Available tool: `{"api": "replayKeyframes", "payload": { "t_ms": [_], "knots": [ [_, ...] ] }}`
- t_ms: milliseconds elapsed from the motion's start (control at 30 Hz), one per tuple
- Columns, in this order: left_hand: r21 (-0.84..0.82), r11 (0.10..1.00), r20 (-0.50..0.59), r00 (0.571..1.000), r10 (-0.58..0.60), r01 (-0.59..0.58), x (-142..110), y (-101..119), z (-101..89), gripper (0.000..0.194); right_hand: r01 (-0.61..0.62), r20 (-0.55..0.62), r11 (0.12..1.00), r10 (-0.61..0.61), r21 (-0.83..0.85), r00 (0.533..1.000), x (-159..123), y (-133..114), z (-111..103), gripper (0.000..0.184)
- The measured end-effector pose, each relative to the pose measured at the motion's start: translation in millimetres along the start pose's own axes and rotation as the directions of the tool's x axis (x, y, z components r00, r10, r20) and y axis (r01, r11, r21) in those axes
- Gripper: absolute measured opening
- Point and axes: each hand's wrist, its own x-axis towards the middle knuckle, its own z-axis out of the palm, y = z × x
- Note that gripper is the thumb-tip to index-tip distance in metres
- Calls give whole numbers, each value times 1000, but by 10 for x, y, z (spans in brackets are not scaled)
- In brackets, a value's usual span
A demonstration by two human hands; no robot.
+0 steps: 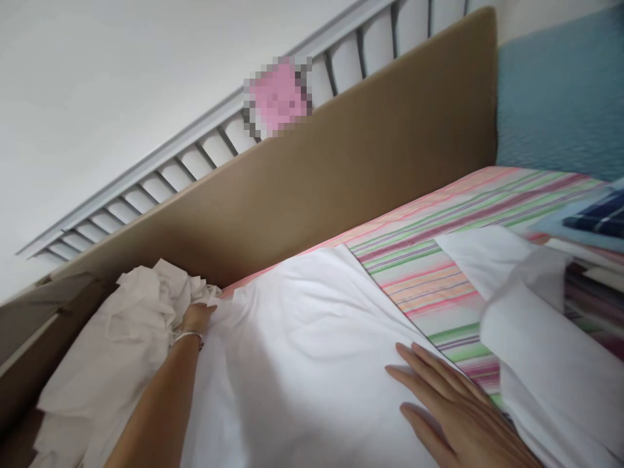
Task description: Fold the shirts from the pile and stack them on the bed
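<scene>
A smooth white cloth (312, 344), perhaps a garment, is spread over the striped sheet with soft wrinkles across it. My left hand (197, 318), with a bracelet at the wrist, is closed on the cloth's far left edge; the fingertips are partly hidden. Flat and with fingers spread, my right hand (443, 403) lies over the cloth's right side, near its edge. Crumpled cream-white fabric (121, 338) is heaped just left of my left hand. To the right of my right hand lies another white cloth (546, 357), loosely folded over.
A brown padded board (341, 162) runs along the back, with a white slatted railing (195, 162) behind it. Striped sheet (429, 266) shows between the white cloths. At right are folded clothes (599, 214) and a blue textured surface (560, 97). A pixelated pink patch covers part of the railing.
</scene>
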Motion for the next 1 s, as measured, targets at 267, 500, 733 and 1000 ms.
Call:
{"api": "replayKeyframes", "payload": {
  "t_ms": [267,500,733,1000],
  "knots": [
    [-40,994,-136,985,-104,100,-134,-34,-93,40,-43,41,998,42,35,998,-22,-1,1,38],
    [-30,938,-184,925,334,-345,-778,498,295,57,-17,4,1000,17,14,1000,-11,2,18,37],
    [1,951,115,945,307,-309,-1342,625,702,55,-13,30,1000,13,-14,999,5,-15,-12,36],
    [-130,923,22,929,368,-363,-1408,913,432,58,-56,80,998,54,15,995,8,-24,-36,35]
  ]
}}
